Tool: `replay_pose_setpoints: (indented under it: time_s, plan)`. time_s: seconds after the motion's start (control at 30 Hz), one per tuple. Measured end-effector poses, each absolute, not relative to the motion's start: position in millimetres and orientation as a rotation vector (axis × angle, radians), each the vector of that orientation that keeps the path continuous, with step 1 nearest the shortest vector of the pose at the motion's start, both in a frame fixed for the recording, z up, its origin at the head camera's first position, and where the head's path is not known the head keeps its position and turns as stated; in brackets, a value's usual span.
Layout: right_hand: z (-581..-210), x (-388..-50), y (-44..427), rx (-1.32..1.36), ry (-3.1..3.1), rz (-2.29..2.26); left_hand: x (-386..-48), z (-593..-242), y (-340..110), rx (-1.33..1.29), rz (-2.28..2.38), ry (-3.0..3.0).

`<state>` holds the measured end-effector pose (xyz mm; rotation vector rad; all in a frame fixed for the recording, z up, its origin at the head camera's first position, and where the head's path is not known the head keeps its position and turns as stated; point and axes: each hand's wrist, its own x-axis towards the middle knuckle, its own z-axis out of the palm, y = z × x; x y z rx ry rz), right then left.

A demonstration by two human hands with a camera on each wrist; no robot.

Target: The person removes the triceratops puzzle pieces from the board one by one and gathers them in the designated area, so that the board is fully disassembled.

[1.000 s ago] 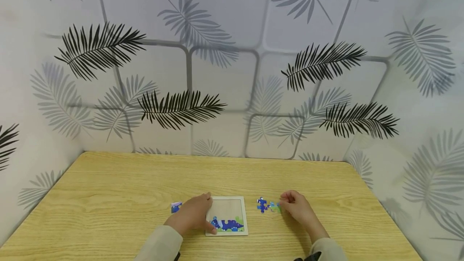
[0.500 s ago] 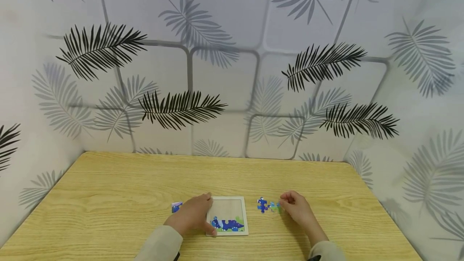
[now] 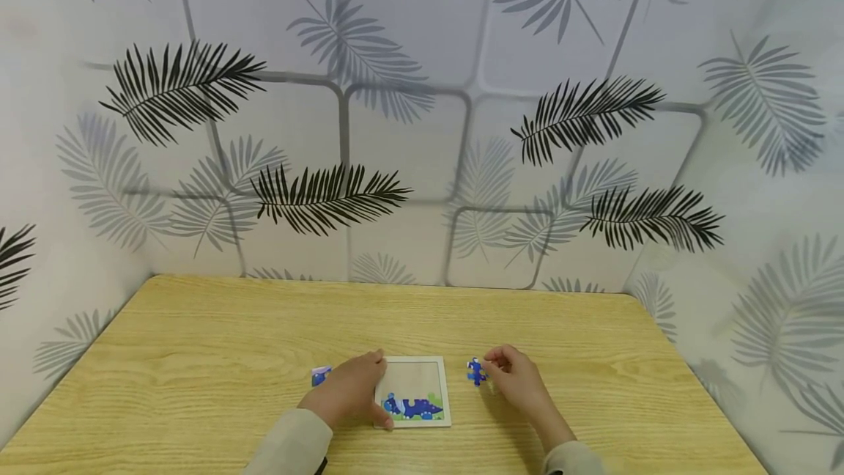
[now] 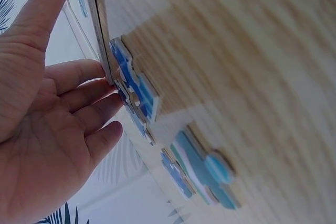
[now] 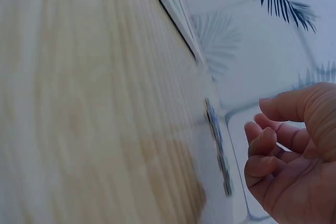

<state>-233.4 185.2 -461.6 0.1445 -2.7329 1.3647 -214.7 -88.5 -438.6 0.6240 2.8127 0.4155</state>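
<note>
Right hand (image 3: 521, 381) has its fingers loosely bent with nothing between them; the blue piece (image 3: 475, 372) lies on the table (image 3: 264, 328) just left of its fingertips, touching or not I cannot tell. Left hand (image 3: 351, 387) rests loosely against the left edge of the frame (image 3: 417, 376), so the frame lies between the two hands.

Compared with a second ago, the right hand has shifted left, and the blue-and-green piece once visible beside the blue one is now largely covered by it. Left hand and frame have stayed put.

Counted: one frame, its nearer part filled with a dinosaur section (image 3: 422, 408) whose pieces I cannot number; seemingly four loose pieces (image 4: 202, 166) left of the left hand; one plain to see by the right.
</note>
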Motion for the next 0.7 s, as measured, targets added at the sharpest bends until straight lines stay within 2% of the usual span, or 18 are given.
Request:
replay_pose_setpoints:
  time_s: [0.4, 0.7]
  plan:
    - [-451.1, -217.4, 131.0, 0.611, -2.839, 1.43, -215.4, -438.4, -87.7, 0.624, 0.43, 2.818]
    - [-450.0, -210.2, 103.1, 0.747, -2.868, 1.477, -214.8, -437.9, -88.0, 0.618, 0.449, 2.819]
